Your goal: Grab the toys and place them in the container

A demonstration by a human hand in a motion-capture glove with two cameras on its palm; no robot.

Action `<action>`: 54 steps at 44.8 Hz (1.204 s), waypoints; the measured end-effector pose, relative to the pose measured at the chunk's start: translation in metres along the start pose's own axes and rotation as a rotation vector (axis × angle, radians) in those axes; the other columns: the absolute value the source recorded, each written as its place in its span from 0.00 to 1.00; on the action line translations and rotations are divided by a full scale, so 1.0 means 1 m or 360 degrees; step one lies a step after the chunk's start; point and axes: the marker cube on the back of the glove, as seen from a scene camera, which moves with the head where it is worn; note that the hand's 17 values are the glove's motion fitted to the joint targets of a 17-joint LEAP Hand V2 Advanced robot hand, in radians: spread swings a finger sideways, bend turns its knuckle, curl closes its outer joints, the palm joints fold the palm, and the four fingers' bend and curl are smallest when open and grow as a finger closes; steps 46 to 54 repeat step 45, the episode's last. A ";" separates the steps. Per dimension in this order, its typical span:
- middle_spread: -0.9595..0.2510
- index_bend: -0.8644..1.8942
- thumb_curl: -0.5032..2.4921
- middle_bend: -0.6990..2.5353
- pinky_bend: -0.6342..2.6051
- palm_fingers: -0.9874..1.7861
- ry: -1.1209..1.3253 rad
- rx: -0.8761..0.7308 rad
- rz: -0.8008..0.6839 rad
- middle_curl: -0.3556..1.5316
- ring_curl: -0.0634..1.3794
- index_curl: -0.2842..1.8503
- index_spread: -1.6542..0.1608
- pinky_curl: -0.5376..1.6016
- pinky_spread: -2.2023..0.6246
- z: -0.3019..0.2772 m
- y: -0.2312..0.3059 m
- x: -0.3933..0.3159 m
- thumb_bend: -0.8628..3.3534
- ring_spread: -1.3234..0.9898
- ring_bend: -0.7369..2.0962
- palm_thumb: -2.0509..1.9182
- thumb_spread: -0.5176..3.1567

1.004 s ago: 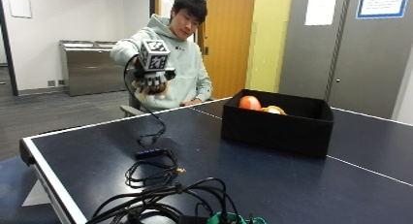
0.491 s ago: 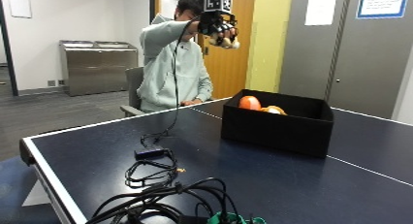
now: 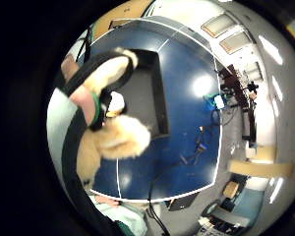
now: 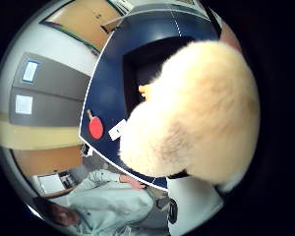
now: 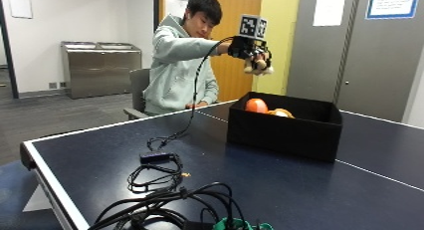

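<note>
From the outside view, the gloved right hand (image 5: 250,50) is raised above the near rim of the black container (image 5: 285,126), its fingers curled round a cream plush toy (image 5: 258,65). Below the hand, an orange toy (image 5: 256,105) and what may be a second orange one lie inside the container. In the little-finger palm view, the plush toy (image 3: 119,140) sits against the strapped fingers (image 3: 83,101), the container (image 3: 157,88) beneath on the blue table (image 3: 187,113). In the thumb-side view, the plush toy (image 4: 196,108) fills the palm.

Blue table (image 5: 278,180) with container (image 5: 285,125), cables (image 5: 159,170)
</note>
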 end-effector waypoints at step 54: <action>0.76 0.38 0.31 0.29 0.43 0.37 0.0265 0.0521 0.0127 0.40 0.28 0.30 0.76 0.40 0.80 0.006 0.134 0.105 0.21 0.57 0.35 0.54 0.47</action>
